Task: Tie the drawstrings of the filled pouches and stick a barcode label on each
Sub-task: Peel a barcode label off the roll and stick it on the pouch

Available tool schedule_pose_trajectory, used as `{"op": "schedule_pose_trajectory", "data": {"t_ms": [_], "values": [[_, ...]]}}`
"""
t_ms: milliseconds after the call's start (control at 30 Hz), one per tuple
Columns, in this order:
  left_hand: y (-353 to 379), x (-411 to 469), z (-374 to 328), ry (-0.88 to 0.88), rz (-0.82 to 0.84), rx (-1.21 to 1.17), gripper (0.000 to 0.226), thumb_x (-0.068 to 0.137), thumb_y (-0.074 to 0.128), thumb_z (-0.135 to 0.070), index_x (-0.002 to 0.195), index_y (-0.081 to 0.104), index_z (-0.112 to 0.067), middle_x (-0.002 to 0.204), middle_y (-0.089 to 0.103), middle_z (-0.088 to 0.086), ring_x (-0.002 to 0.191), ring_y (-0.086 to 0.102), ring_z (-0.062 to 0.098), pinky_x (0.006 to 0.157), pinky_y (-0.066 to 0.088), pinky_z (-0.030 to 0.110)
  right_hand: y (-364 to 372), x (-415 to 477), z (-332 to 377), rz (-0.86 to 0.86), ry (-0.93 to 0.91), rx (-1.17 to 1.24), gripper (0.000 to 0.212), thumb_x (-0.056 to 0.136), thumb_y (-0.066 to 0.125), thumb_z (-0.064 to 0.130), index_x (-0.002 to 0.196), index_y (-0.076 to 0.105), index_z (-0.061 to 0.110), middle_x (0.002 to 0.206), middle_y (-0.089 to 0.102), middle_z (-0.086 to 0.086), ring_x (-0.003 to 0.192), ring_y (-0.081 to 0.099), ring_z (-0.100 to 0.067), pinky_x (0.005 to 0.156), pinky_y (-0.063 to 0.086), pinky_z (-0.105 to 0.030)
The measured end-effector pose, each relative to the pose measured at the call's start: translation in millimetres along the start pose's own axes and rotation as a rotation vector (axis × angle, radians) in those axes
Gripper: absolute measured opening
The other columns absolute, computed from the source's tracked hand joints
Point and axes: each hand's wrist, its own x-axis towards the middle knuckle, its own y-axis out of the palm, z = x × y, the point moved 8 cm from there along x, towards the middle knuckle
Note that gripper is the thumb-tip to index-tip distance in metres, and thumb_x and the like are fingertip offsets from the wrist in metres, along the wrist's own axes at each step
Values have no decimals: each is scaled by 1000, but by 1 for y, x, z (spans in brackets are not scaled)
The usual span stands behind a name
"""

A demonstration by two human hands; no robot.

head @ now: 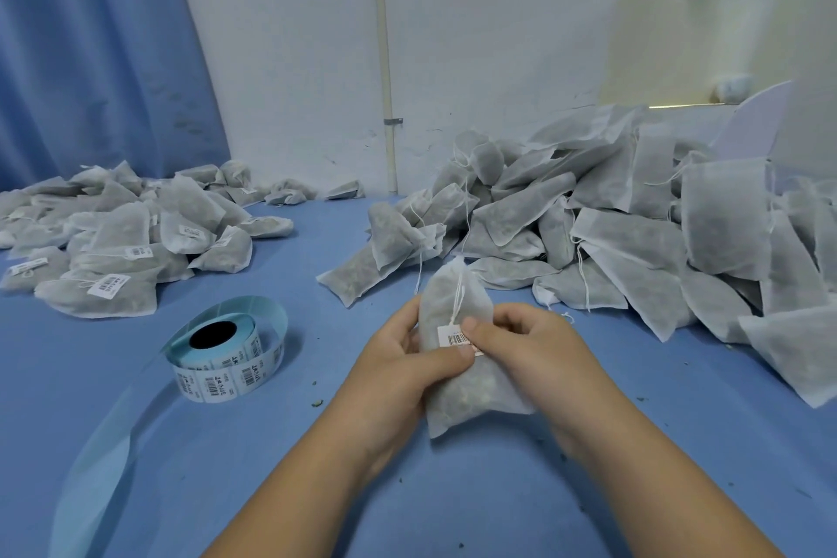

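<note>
A filled pouch is held at the near middle of the bench, with the fingers of the left hand and right hand curled round its sides to steady it. A barcode label is pressed onto its front under both thumbs. The label roll is kept within reach at the left. Labelled pouches are piled far left and unlabelled ones heaped right, apparently to keep them sorted.

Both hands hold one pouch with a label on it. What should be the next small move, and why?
Probably press the barcode label flat with the thumbs. It already lies on the pouch, which the left hand and the right hand grip, and both thumbs rest at its edges; its right end is hidden.
</note>
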Motion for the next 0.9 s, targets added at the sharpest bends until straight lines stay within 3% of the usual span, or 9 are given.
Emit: {"op": "schedule_pose_trajectory", "data": {"t_ms": [200,300,367,467,600,667,733,800,900], "values": [[4,2,2,-9,28,-106,51,72,60,7,119,67,-13,113,69,23,101,69,32,84,58,36,-4,-1,1,-25,10,60,7,85,73,25,88,72,18,79,75,1,69,70,-10,61,54,-23],[3,1,2,-11,-9,-171,44,80,65,3,123,63,-7,116,68,25,108,67,37,89,58,41,4,-3,-1,54,31,74,17,81,77,31,93,72,21,87,76,2,79,73,-14,69,57,-26],[1,0,3,-24,-66,-153,32,92,57,-3,123,62,-7,116,69,23,108,67,37,90,57,43,7,-4,-2,90,40,92,14,80,79,26,92,72,22,87,76,2,81,74,-16,71,57,-29],[-8,0,7,-34,-184,-73,27,100,48,-8,123,61,-8,112,71,20,104,69,34,91,55,47,6,-4,-2,99,31,129,15,80,77,13,93,73,19,87,76,-1,83,74,-19,71,58,-29],[-19,-1,3,36,-305,171,16,99,55,-21,108,69,-20,100,75,11,97,71,32,95,53,55,5,-3,1,99,19,216,17,80,74,4,95,73,12,90,76,-9,81,73,-22,70,58,-30],[-20,-2,0,75,-324,345,11,92,64,-36,94,71,-28,90,74,11,90,71,33,88,54,58,2,-2,1,58,15,221,11,80,76,7,90,74,11,86,75,-9,74,72,-19,63,55,-26],[-16,-2,1,65,-281,422,21,79,67,-46,90,72,-29,88,73,11,88,70,35,82,56,59,-5,-1,0,-13,23,193,7,79,78,15,83,75,11,78,75,-6,66,70,-15,56,53,-23],[-12,1,7,27,-182,374,26,76,70,-41,97,73,-26,94,76,6,90,73,29,81,58,55,-11,-1,0,-80,24,150,9,79,79,19,77,73,12,71,73,-3,61,68,-13,54,52,-22],[-9,3,12,6,-82,330,33,76,72,-27,109,71,-24,103,76,1,91,73,18,76,58,35,-17,1,1,-147,-1,91,14,80,78,21,70,70,14,62,70,2,55,63,-8,52,49,-21]]}}
